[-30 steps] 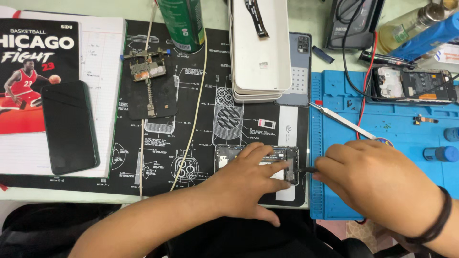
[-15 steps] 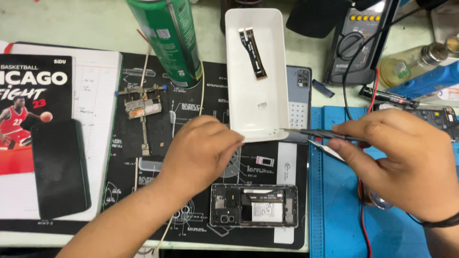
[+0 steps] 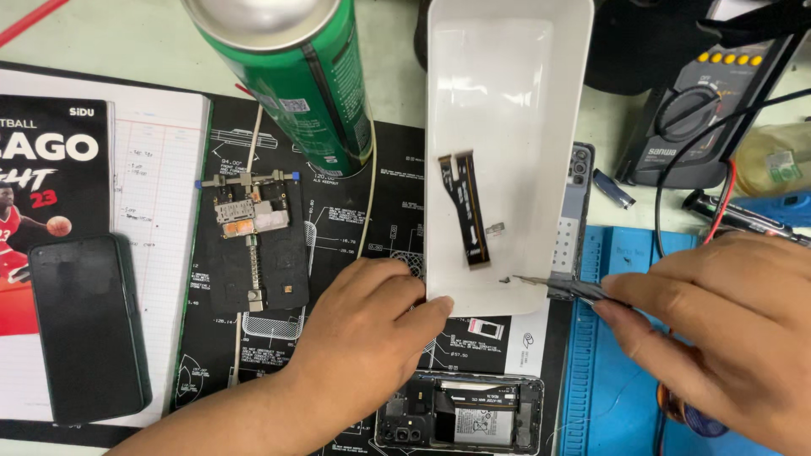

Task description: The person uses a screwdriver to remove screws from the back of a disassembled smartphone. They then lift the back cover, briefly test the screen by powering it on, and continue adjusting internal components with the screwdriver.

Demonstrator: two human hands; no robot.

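Note:
My right hand (image 3: 718, 329) grips thin metal tweezers (image 3: 562, 287) whose tips reach over the near rim of a white plastic tray (image 3: 524, 76), next to a tiny part lying inside. A dark flex cable (image 3: 466, 207) and a small metal piece lie in that tray. My left hand (image 3: 359, 338) rests on the black printed mat (image 3: 338, 228), its fingertips touching the tray's near left corner. An opened phone body (image 3: 460, 414) lies on the mat just below both hands.
A green spray can (image 3: 296, 72) stands at the top left of the mat. A circuit board in a holder (image 3: 253, 236) lies left of my left hand. A dark phone (image 3: 89, 325) rests on a magazine. A multimeter (image 3: 710, 101) and blue mat (image 3: 608, 397) are at right.
The view has closed in on the tray. My right hand carried the tweezers from the opened phone up to the tray's near rim; my left hand moved up to the tray corner.

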